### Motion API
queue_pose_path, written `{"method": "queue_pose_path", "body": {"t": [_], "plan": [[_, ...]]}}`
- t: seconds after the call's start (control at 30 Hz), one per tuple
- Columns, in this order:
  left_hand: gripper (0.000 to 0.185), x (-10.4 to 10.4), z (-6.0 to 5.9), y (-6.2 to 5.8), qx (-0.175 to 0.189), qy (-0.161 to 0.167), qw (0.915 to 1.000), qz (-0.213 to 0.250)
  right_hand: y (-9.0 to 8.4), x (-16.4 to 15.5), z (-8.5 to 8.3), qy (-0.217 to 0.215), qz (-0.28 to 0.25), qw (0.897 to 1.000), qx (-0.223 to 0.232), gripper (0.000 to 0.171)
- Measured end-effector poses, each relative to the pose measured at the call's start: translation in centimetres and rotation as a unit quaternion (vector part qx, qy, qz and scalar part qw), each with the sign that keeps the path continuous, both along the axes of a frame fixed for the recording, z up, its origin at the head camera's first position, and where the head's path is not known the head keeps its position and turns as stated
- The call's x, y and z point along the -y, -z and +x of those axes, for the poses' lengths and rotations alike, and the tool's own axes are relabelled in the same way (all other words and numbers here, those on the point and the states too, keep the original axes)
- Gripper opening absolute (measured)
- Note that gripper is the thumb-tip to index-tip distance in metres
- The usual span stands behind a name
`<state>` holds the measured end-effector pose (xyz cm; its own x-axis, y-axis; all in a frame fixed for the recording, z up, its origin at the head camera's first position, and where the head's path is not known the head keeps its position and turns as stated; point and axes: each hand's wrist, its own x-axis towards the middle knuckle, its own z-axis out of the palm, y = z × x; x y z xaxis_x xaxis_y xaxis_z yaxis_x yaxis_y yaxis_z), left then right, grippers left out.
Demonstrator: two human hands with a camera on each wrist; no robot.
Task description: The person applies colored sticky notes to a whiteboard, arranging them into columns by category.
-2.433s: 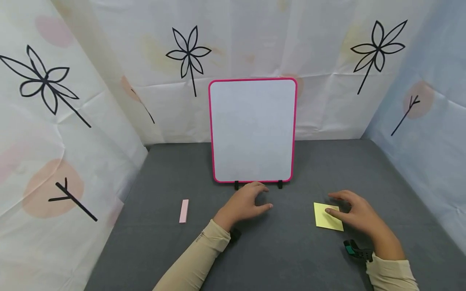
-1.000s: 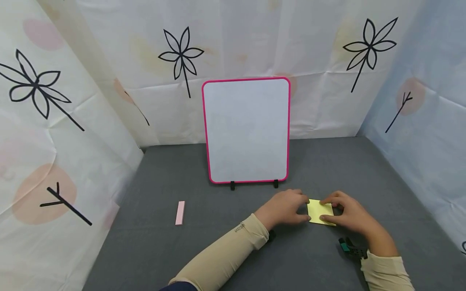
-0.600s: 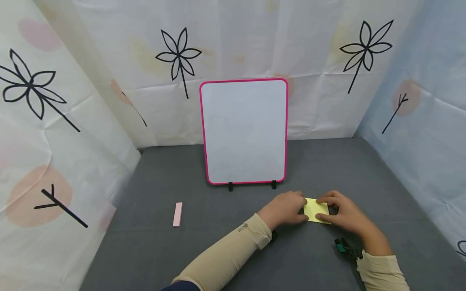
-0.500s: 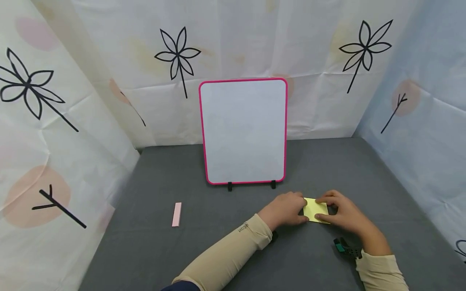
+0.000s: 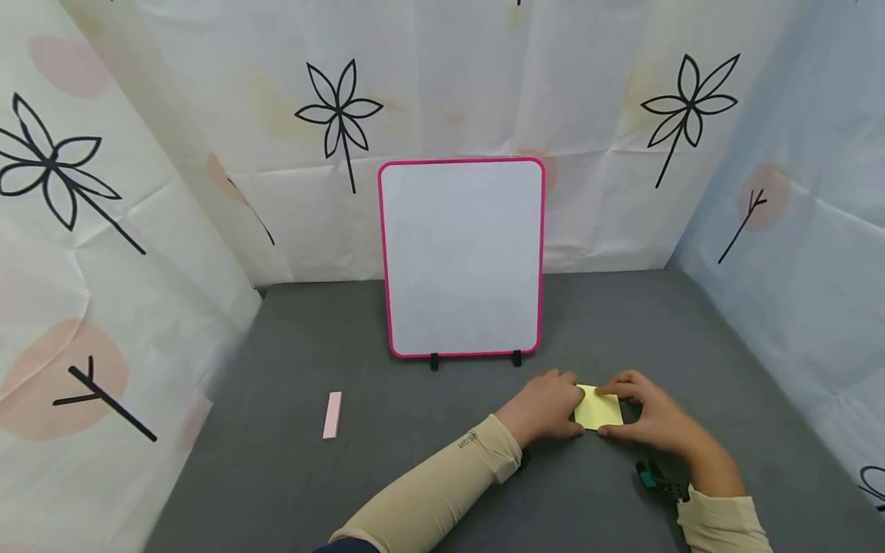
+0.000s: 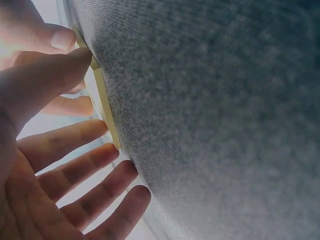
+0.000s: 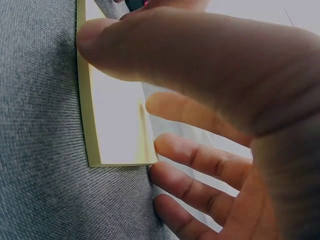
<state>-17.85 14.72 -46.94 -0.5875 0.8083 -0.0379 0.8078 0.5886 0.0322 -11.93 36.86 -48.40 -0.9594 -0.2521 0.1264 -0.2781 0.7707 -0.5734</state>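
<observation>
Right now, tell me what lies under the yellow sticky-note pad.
The pad lies flat on the grey cloth table, with the left hand and right hand at its sides. Whatever is directly beneath it is covered.

A small square pad of pale yellow sticky notes lies flat on the grey counter, lower right of centre in the head view. Its stacked edge shows in the wrist views. Fingers touch its left and right edges, pinching it from both sides.
</observation>
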Motion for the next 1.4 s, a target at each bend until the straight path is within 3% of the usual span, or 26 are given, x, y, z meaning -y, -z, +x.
{"method": "queue_pose_path", "body": {"t": [0.43, 0.9, 1.4], "plan": [[0.018, -0.07, -0.19, -0.04, 0.008, -0.007, 0.9992, 0.037, 0.14, 0.02, -0.09, -0.009, -0.013, 1.000, 0.000, 0.049], [0.027, -0.40, -0.38, 0.14, 0.003, -0.012, 0.9996, 0.026, -0.15, 0.13, 0.01, -0.013, -0.003, 1.000, -0.008, 0.048], [0.024, -0.47, -0.32, 0.09, 0.001, -0.012, 0.9997, 0.020, 0.07, -0.14, 0.00, -0.021, -0.010, 1.000, -0.010, 0.043]]}}
